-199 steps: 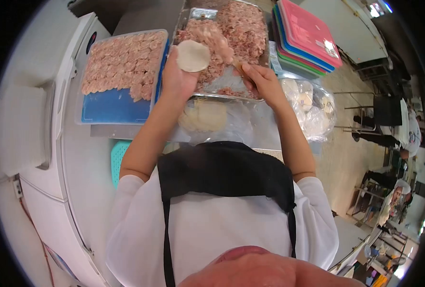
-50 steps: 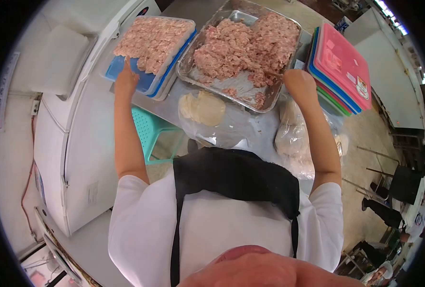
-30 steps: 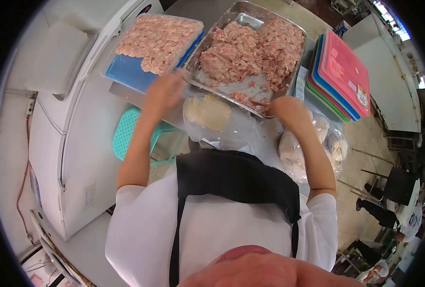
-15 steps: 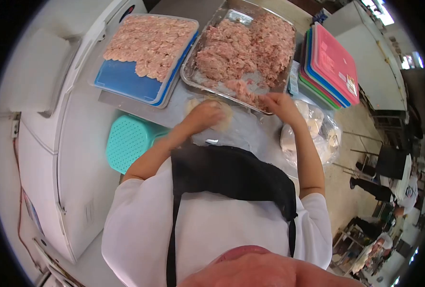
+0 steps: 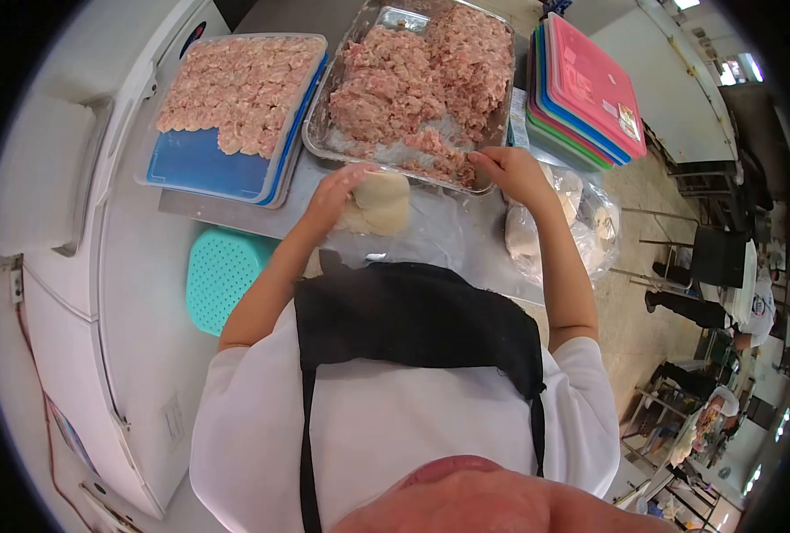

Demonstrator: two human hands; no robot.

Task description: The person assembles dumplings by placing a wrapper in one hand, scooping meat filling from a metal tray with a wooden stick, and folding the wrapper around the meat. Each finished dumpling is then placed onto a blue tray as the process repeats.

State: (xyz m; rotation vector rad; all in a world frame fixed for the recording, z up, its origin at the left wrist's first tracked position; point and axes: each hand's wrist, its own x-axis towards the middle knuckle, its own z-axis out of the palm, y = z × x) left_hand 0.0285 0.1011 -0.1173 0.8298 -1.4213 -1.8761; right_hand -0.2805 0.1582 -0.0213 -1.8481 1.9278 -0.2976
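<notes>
My left hand [image 5: 331, 197] grips the left edge of a thin round dough wrapper [image 5: 383, 197], its fingers closed at the rim. Part of the wrapper looks folded or raised over other pale dough beneath it. At the near right corner of the metal tray [image 5: 321, 142], my right hand [image 5: 512, 171] is closed in a pinch beside the ground meat filling [image 5: 386, 84]. Whatever sits between those fingers is too small or hidden to make out. A thin smear of filling lies along the tray's near side, left of the right fingertips.
Left of the tray, a blue-based container [image 5: 186, 160] carries rows of meat-topped pieces. Coloured lids [image 5: 590, 84] are stacked at right, above a clear bag of dough pieces [image 5: 582, 226]. A turquoise perforated basket [image 5: 222, 280] stands lower left. People work far right.
My left hand has moved from over the dough to its left edge, and the wrapper now shows more fully. My right hand remains at the tray corner. The whole view has shifted slightly.
</notes>
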